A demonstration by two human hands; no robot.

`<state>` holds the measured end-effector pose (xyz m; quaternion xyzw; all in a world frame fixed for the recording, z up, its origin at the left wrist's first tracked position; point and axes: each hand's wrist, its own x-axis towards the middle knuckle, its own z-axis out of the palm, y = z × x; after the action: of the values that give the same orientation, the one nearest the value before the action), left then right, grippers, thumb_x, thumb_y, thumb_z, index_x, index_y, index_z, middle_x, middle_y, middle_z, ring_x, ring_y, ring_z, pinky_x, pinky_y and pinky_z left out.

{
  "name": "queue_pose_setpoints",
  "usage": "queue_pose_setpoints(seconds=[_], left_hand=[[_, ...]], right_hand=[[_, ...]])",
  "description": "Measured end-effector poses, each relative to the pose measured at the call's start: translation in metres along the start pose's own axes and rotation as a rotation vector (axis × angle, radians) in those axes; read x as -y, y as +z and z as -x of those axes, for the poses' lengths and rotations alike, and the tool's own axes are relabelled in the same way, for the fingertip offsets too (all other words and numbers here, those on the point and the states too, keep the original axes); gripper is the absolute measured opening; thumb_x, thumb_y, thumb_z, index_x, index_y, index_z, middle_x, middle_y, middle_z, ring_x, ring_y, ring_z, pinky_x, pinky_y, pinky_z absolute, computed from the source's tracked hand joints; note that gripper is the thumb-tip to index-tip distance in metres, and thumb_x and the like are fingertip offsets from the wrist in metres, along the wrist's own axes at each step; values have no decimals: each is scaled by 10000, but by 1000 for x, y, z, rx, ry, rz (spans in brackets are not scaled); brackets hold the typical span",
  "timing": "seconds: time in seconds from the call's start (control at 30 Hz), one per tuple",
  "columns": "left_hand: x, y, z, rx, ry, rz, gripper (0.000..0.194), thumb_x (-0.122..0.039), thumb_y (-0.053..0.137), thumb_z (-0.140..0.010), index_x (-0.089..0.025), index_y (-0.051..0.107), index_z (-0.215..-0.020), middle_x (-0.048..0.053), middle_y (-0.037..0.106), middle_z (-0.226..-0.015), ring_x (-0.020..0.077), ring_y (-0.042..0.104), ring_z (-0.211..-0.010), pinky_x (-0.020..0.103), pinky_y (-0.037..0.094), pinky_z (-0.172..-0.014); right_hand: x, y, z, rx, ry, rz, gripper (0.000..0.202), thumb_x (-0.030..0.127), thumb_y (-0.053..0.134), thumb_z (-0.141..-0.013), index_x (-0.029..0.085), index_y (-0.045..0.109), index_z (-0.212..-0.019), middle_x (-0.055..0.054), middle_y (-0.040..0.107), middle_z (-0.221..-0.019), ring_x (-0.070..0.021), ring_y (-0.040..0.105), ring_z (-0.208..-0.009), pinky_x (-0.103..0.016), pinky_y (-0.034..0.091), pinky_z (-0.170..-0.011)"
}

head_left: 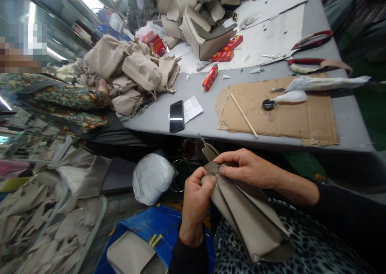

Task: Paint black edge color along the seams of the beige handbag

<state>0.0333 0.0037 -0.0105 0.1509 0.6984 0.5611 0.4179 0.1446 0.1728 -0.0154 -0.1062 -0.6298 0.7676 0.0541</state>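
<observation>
Head view: I see left hand (196, 193) and right hand (249, 169) pinching the bag (250, 221), partly hiding its end; beyond it, red boxes (222, 56) (lettering illegible).

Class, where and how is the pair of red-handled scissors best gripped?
Probably take the scissors by the red handles, coming from the picture's right: the handles extend that way, while the narrow blades point left.

On the table (208, 105) behind the bag (251, 215), the phone (176, 116) lies left of the cardboard (286, 122).
</observation>
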Motion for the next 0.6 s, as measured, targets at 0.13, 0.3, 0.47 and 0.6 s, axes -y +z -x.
queue_pose_setpoints(seconds=[0.13,0.3,0.47,0.6], left_hand=[[-1,-4,1,12,3,1,253,-376,798,-802,-158,699,-881,8,622,-749,112,511,-634,192,415,-598],[-1,-10,4,52,-14,9,278,-395,797,-824,-158,706,-938,13,625,-777,116,524,-654,197,429,-613],[3,-15,5,83,-10,22,291,-409,792,-836,-167,693,-964,2,603,-773,114,510,-656,203,430,-627],[2,-16,6,105,-9,12,282,-417,785,-844,-169,670,-914,-5,572,-762,108,489,-651,198,405,-614]], right_hand=[[2,0,-1,12,-24,66,317,258,588,-852,147,767,-1089,-31,728,-865,-169,605,-747,-256,456,-679],[4,-1,-2,54,-49,103,315,267,564,-870,135,740,-1097,-23,686,-831,-153,563,-717,-249,434,-656],[7,-1,-2,79,-39,138,286,244,552,-864,135,717,-1070,-12,648,-802,-141,525,-694,-240,403,-625],[10,1,-2,73,2,150,277,218,544,-844,142,715,-1048,7,595,-744,-128,485,-659,-230,357,-578]])
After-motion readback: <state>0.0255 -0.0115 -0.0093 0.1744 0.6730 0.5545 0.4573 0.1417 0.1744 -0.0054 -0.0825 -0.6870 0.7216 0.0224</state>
